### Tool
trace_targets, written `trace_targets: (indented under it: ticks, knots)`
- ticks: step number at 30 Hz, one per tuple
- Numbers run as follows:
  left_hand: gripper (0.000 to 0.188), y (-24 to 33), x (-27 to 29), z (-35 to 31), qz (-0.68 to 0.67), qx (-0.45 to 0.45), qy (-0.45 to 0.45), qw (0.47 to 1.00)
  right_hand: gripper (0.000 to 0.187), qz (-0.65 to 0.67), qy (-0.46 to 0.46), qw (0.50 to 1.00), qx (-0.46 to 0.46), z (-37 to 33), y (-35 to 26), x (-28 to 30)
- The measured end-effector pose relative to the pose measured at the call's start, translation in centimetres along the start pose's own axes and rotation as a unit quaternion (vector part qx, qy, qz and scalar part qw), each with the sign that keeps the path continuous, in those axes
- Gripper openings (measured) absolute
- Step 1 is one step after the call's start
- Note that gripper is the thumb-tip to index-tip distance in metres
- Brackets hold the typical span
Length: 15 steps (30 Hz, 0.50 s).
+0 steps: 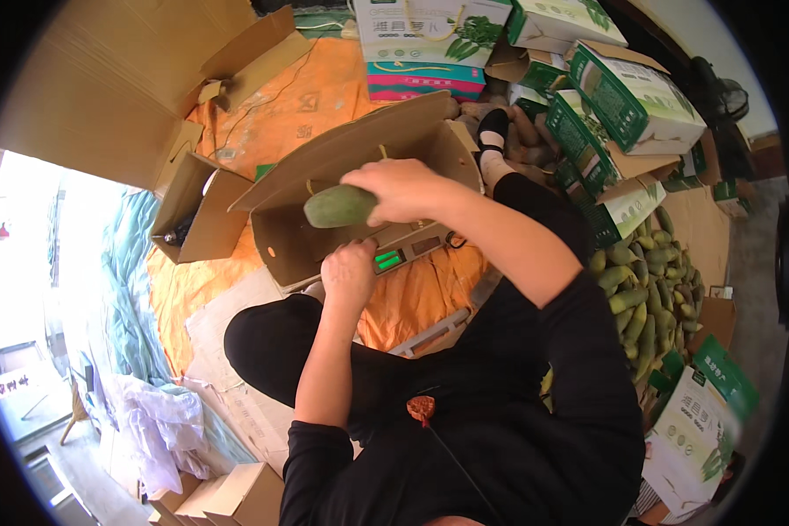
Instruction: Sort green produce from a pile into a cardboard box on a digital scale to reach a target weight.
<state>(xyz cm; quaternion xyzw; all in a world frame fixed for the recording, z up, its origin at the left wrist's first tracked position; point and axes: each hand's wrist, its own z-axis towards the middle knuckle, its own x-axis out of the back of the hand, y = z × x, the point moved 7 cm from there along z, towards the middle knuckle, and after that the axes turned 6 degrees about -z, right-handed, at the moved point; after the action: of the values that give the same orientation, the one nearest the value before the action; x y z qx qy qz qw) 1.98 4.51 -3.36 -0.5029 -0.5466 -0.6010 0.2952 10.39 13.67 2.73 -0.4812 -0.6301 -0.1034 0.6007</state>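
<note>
A pale green radish (340,207) is in my right hand (399,188), whose fingers wrap over its right end. It hangs above an open cardboard box (272,230) with its long flap raised at the far side. My left hand (349,272) is closed at the box's near rim; its fingertips are partly hidden there. Just right of that hand, a scale with a lit green display (388,260) sits against the near side of the box. The bottom of the box is mostly hidden by my hands and the radish.
On the right lies a heap of green radishes (653,294). Green-and-white cartons (637,110) are stacked beyond it. A small open carton (203,215) stands left of the box. Orange tarp (430,302) covers the floor, and my crossed legs border the near side.
</note>
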Motion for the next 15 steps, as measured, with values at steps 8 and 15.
trace_targets:
  ticks: [8,15]
  knots:
    - [0.014,-2.0,-1.0,-0.2,0.066,0.099,-0.058,0.991,0.023,-0.088,-0.066,0.993,-0.031,8.7,-3.3,-10.5]
    - [0.023,-1.0,-0.6,0.0,0.049,0.038,0.014,0.998,0.022,0.020,0.022,0.999,-0.020,7.7,-3.4,-8.9]
